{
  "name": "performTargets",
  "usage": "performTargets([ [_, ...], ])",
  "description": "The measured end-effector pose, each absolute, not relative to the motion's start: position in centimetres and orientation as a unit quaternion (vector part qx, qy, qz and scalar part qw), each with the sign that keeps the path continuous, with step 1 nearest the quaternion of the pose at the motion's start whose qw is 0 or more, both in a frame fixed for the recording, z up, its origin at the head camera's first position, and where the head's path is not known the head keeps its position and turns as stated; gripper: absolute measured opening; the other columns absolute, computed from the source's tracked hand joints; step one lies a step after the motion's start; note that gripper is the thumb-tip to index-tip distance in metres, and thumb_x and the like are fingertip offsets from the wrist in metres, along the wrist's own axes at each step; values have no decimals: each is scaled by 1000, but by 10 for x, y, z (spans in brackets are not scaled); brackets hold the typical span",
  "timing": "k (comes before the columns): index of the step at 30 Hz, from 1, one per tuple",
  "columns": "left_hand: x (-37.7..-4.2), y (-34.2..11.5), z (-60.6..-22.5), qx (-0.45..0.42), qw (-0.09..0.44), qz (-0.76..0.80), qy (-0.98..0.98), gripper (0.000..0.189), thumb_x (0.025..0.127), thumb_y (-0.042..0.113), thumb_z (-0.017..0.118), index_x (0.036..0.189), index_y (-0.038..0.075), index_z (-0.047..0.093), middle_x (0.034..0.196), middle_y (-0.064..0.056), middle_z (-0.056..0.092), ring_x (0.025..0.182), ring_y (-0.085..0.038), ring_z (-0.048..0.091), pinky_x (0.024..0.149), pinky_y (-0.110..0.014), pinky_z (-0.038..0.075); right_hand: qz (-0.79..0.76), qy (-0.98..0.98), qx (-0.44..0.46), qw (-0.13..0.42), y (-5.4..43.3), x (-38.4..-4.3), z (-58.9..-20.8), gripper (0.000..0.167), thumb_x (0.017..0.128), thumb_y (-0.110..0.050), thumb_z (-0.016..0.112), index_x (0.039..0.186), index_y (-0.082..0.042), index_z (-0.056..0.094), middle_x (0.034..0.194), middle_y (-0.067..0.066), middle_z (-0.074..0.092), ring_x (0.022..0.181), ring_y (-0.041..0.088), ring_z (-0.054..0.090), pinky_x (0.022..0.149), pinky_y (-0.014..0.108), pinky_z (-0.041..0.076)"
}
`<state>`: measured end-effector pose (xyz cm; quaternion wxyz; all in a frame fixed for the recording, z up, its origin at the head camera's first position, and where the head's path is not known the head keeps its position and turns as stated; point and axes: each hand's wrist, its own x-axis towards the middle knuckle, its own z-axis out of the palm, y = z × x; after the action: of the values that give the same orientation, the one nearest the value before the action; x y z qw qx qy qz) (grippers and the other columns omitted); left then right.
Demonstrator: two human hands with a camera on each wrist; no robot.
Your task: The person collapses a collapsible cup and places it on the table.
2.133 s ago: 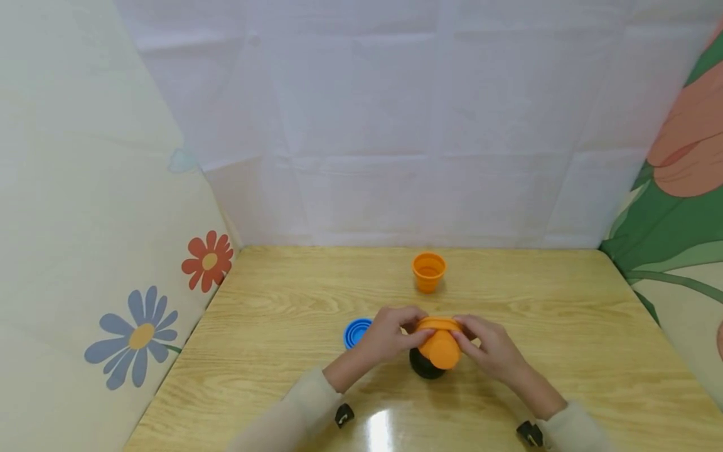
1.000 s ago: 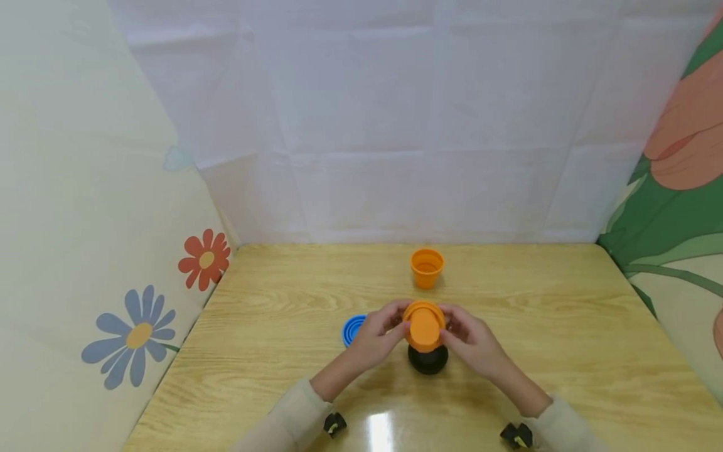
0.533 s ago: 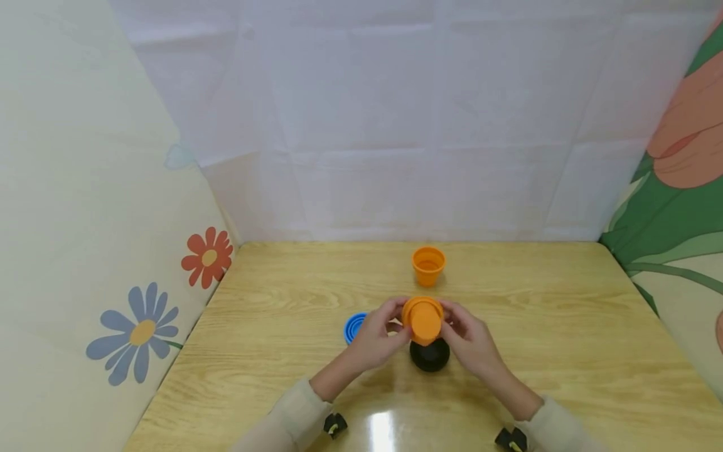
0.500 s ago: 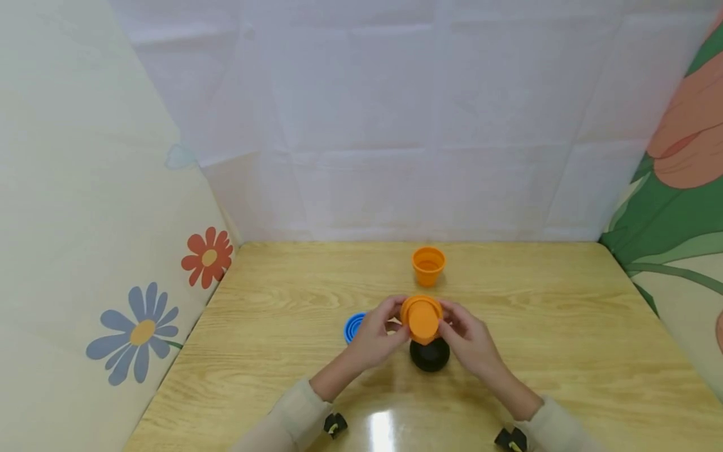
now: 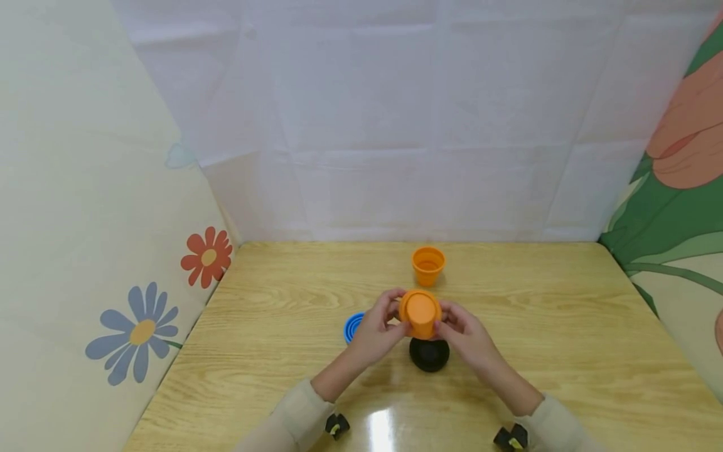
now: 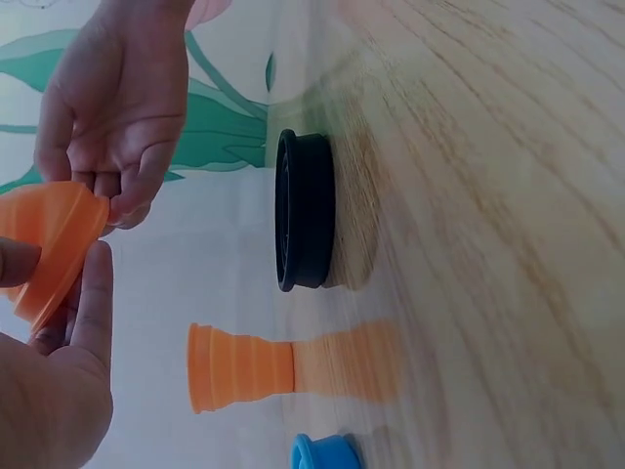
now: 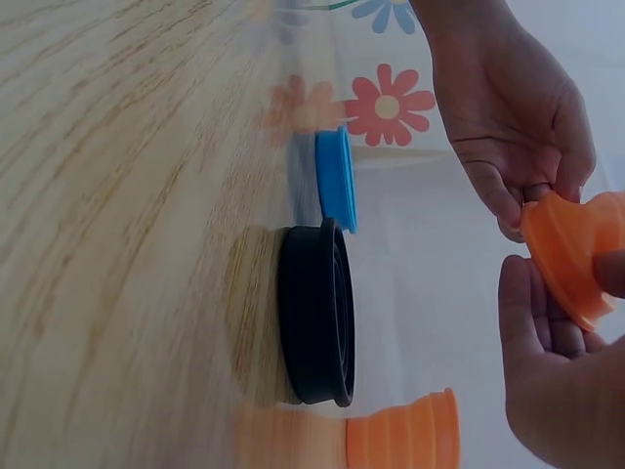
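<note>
Both of my hands hold an orange collapsible cup (image 5: 421, 312) above the table, tilted with its round base toward the head camera. My left hand (image 5: 375, 329) pinches its rim from the left, thumb on the outer wall and fingers behind. On the opposite side, my right hand (image 5: 470, 334) grips the rim likewise. The left wrist view shows the cup's stepped orange wall (image 6: 61, 230) between the two hands. Underneath sits a black collapsed cup (image 5: 429, 356), flat on the table. A blue collapsed cup (image 5: 353, 326) lies beside my left hand, which partly hides it.
A second orange cup (image 5: 428, 267), extended and upright, stands farther back on the wooden table (image 5: 305, 276). White cloth (image 5: 361, 125) hangs along the table's back edge. Flower-patterned sheets border the left and right sides.
The orange cup has risen slightly, shifted left and tipped, so its base now faces the head camera. Both hands moved with it, uncovering more of the black cup. The other cups stayed put.
</note>
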<state>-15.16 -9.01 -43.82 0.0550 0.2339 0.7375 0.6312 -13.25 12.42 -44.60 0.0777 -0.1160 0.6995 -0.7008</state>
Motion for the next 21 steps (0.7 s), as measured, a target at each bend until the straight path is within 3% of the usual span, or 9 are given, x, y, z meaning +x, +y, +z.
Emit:
performTargets([
  [7, -151, -88, -439, 214, 72, 619, 752, 52, 96, -1, 63, 143, 4, 41, 118, -19, 69, 101, -21, 62, 82, -24, 59, -689, 719, -62, 67, 121, -133, -442, 32, 100, 0, 56, 131, 7, 56, 111, 16, 62, 97, 18, 61, 85, 26, 57],
  [15, -149, -92, -439, 235, 90, 623, 741, 52, 93, -7, 59, 142, -1, 42, 135, -22, 60, 117, -33, 61, 84, -28, 60, -663, 728, -142, 97, 132, -135, -444, 44, 103, -8, 57, 142, 9, 48, 120, 22, 61, 100, 13, 63, 85, 26, 58],
  [18, -147, -96, -437, 253, 97, 630, 728, 46, 94, -8, 54, 139, -5, 45, 133, -25, 58, 113, -30, 62, 83, -32, 61, -633, 742, -190, 112, 140, -138, -442, 47, 104, -11, 57, 145, 9, 45, 121, 23, 62, 100, 11, 64, 86, 27, 58],
  [21, -147, -99, -435, 256, 108, 645, 712, 37, 101, 0, 49, 137, -9, 48, 127, -29, 59, 100, -23, 66, 79, -40, 62, -600, 757, -231, 115, 147, -141, -437, 47, 103, -12, 58, 145, 5, 46, 114, 19, 66, 97, 11, 65, 84, 28, 58],
])
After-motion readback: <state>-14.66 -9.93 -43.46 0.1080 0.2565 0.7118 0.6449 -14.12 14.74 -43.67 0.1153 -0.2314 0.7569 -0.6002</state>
